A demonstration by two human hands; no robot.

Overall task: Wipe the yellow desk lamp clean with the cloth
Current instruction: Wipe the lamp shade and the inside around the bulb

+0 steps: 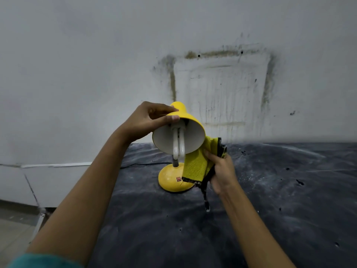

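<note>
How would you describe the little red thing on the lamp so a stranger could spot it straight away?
Find the dark table against the stained wall, then the yellow desk lamp standing on it. On its round base, beside the hanging corner of the cloth, sits a small red switch, the only red spot on the yellow.
</note>
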